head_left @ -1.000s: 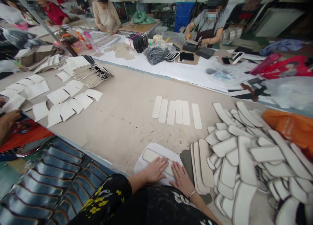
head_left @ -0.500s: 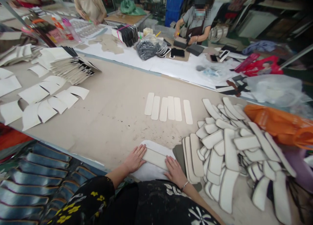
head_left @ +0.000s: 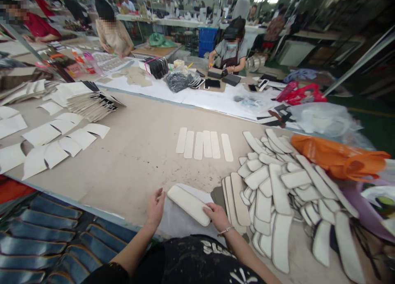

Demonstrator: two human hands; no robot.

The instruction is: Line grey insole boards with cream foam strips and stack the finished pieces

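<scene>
Head view: right hand [head_left: 218, 217], partly hidden, pinches strip [head_left: 187, 202]; left hand [head_left: 156, 208] empty, loosely curled.

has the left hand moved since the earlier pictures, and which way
Yes: judged against the row of white strips, the left hand has moved left, and is now beside the pale panel's left end.
</scene>
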